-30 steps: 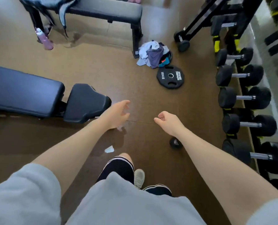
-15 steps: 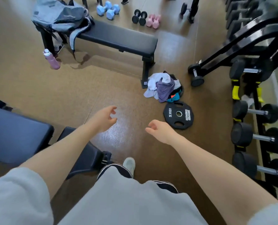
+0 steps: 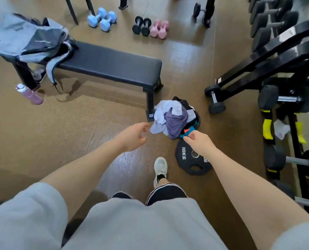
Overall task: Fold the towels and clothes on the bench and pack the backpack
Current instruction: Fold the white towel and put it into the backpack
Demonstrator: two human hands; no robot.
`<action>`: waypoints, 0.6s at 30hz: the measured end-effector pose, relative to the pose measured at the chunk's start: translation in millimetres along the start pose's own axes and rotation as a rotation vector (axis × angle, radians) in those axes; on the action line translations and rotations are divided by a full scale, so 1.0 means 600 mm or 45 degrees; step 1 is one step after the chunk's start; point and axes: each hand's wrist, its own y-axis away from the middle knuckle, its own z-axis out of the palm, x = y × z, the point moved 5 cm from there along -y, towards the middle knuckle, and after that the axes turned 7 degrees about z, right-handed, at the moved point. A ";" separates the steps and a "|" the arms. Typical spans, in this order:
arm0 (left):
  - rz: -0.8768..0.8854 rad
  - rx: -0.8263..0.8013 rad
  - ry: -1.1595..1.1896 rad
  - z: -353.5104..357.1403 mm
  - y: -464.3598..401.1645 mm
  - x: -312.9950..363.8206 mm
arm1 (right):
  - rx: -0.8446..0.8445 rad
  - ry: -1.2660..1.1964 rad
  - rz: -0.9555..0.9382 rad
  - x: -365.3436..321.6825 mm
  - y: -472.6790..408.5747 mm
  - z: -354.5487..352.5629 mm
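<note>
Both hands, left hand [image 3: 132, 138] and right hand [image 3: 199, 143], are held apart, relaxed and empty, near the clothes pile [image 3: 171, 118] on the floor.

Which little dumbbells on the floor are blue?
The pair of blue dumbbells, farthest left, behind the bench. The black pair and pink pair sit to their right.

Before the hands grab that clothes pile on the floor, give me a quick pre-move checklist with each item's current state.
1. Left hand free, fingers relaxed: ok.
2. Right hand holding nothing: ok.
3. Clothes pile within reach, just ahead of both hands: ok.
4. Clothes already on the bench: not ok, they lie on the floor.
5. Bench top bare for folding beside the backpack: ok.
6. Backpack open for packing: cannot tell.
</note>
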 end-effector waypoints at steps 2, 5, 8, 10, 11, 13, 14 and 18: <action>-0.059 -0.030 0.018 -0.033 -0.062 -0.002 | -0.040 0.040 0.014 -0.013 -0.063 -0.040; -0.105 -0.064 0.000 -0.093 -0.156 -0.005 | -0.124 0.078 -0.010 -0.047 -0.151 -0.093; -0.137 -0.005 0.025 -0.154 -0.245 -0.017 | -0.166 0.108 -0.050 -0.096 -0.226 -0.133; -0.140 0.015 0.049 -0.186 -0.302 -0.028 | -0.178 0.107 -0.052 -0.125 -0.270 -0.147; -0.133 0.001 0.045 -0.199 -0.332 -0.034 | -0.176 0.126 -0.049 -0.137 -0.294 -0.149; -0.112 -0.058 0.024 -0.224 -0.394 -0.049 | -0.171 0.176 -0.038 -0.160 -0.342 -0.152; -0.100 -0.099 0.010 -0.235 -0.428 -0.058 | -0.178 0.172 -0.018 -0.170 -0.365 -0.152; -0.004 -0.281 -0.060 -0.279 -0.574 -0.093 | -0.207 0.010 0.141 -0.202 -0.457 -0.150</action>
